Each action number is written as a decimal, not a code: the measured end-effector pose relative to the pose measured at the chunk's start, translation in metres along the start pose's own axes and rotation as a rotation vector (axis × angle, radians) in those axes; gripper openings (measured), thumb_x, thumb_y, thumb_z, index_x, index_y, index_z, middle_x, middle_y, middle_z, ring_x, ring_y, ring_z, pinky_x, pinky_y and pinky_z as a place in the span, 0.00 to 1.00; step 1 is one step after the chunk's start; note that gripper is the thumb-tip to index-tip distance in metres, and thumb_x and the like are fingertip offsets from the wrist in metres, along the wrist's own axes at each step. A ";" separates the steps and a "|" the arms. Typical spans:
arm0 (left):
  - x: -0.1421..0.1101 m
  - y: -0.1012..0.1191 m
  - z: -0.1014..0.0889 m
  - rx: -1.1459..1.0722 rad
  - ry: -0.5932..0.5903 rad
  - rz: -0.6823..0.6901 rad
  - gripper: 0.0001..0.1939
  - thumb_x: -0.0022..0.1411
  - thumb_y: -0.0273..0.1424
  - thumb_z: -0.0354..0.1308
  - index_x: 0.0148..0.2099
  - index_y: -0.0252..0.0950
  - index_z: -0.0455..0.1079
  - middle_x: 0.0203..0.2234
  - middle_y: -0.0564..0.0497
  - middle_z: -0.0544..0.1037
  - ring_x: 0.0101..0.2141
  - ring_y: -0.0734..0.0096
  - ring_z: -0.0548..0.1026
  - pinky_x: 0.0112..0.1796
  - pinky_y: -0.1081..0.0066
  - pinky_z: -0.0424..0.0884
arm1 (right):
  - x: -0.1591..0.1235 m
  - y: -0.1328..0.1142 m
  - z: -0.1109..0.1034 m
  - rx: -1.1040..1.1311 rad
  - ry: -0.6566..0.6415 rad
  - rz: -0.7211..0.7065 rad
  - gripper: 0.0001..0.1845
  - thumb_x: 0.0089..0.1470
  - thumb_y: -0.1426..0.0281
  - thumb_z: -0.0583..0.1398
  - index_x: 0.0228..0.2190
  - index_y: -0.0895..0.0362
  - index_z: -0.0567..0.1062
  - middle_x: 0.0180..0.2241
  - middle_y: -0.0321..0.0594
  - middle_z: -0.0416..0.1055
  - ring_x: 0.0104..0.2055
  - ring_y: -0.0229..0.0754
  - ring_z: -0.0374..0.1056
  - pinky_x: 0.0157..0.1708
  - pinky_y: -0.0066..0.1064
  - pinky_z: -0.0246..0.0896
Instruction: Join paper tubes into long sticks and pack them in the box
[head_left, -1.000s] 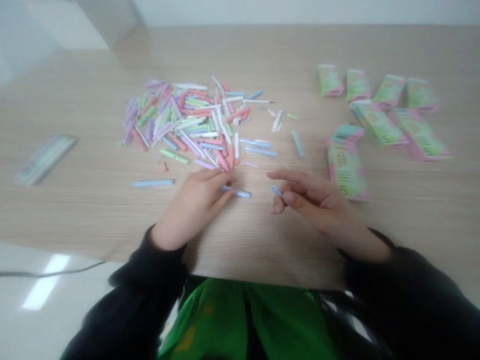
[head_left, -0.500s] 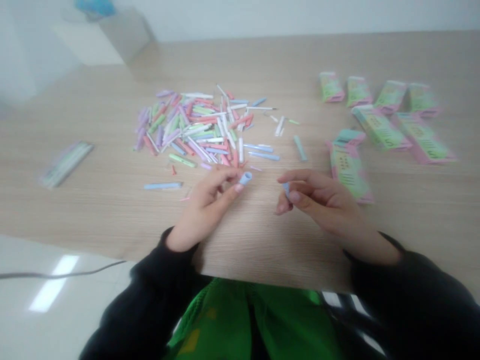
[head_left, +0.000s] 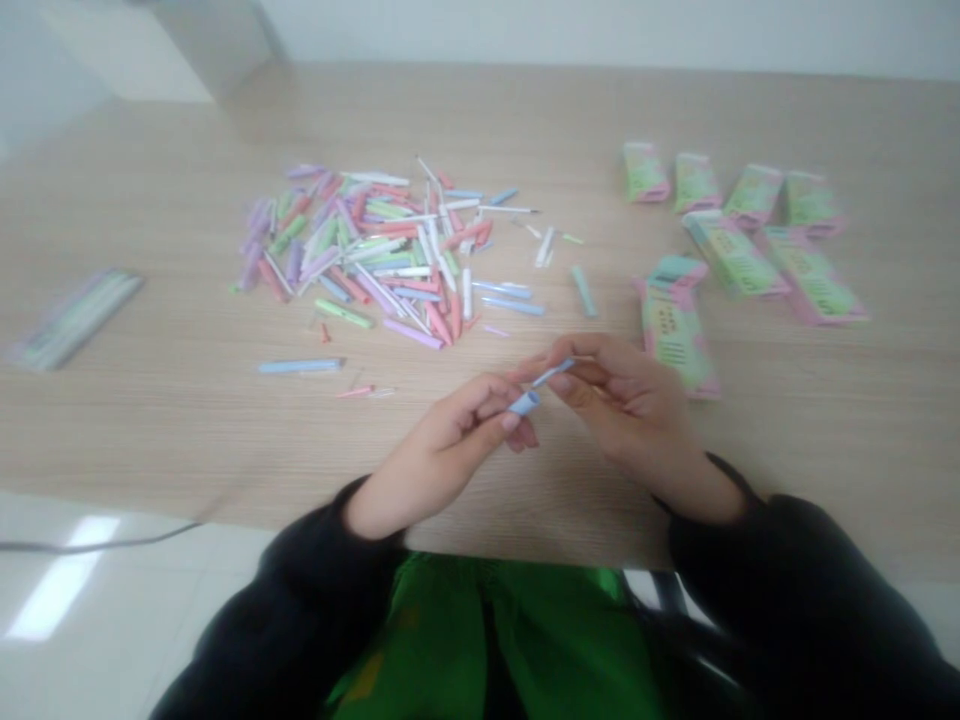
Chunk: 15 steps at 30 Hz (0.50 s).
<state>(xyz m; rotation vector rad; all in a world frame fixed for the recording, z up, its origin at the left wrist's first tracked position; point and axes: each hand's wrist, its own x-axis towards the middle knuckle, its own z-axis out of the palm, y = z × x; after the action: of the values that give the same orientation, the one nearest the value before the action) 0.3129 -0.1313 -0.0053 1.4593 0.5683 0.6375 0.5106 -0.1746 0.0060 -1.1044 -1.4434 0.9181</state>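
From the head camera, the two hands are working close together over the wooden table (head_left: 480, 120); the left hand (head_left: 442, 450) pinches a short pale blue paper tube (head_left: 524, 403) in a narrow grip at its fingertips; the right hand (head_left: 622, 400) holds a thin blue strip (head_left: 555, 373) just as narrowly, and that strip runs down toward the tube; nothing stands between the hands and the pieces; just beyond them lies a loose blue stick (head_left: 300, 366), with a small pink piece (head_left: 354, 393) beside it; further up spreads a heap of pastel paper sticks (head_left: 360, 250); to the right, pink-and-green packets (head_left: 679, 345) sit in loose rows, the nearest just past the right hand; far left lies a pale bundle of sticks (head_left: 75, 318); black sleeves (head_left: 330, 590) frame the view.
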 end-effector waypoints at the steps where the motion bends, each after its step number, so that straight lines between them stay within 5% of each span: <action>1: 0.000 0.000 0.000 -0.005 0.001 0.002 0.05 0.73 0.31 0.56 0.43 0.35 0.70 0.33 0.50 0.79 0.37 0.70 0.77 0.45 0.69 0.72 | -0.001 0.000 0.000 -0.023 -0.010 -0.005 0.06 0.63 0.66 0.65 0.42 0.50 0.75 0.39 0.34 0.83 0.39 0.40 0.81 0.44 0.33 0.75; 7: 0.001 0.002 -0.001 -0.016 0.002 0.005 0.08 0.73 0.34 0.55 0.43 0.34 0.72 0.32 0.49 0.78 0.35 0.69 0.77 0.42 0.68 0.73 | -0.004 -0.009 -0.006 -0.041 0.051 0.038 0.05 0.65 0.64 0.63 0.41 0.50 0.75 0.41 0.37 0.83 0.45 0.43 0.80 0.51 0.37 0.73; 15: 0.002 0.002 -0.002 -0.053 -0.040 0.009 0.09 0.73 0.34 0.56 0.43 0.34 0.72 0.31 0.49 0.78 0.34 0.69 0.77 0.41 0.67 0.74 | -0.002 -0.005 0.000 -0.146 -0.104 -0.011 0.06 0.66 0.65 0.62 0.43 0.51 0.78 0.51 0.40 0.80 0.53 0.47 0.77 0.55 0.42 0.71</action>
<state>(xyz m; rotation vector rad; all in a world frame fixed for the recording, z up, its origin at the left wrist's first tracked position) 0.3130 -0.1286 -0.0031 1.4226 0.5103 0.6240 0.5100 -0.1776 0.0101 -1.1694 -1.6214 0.8845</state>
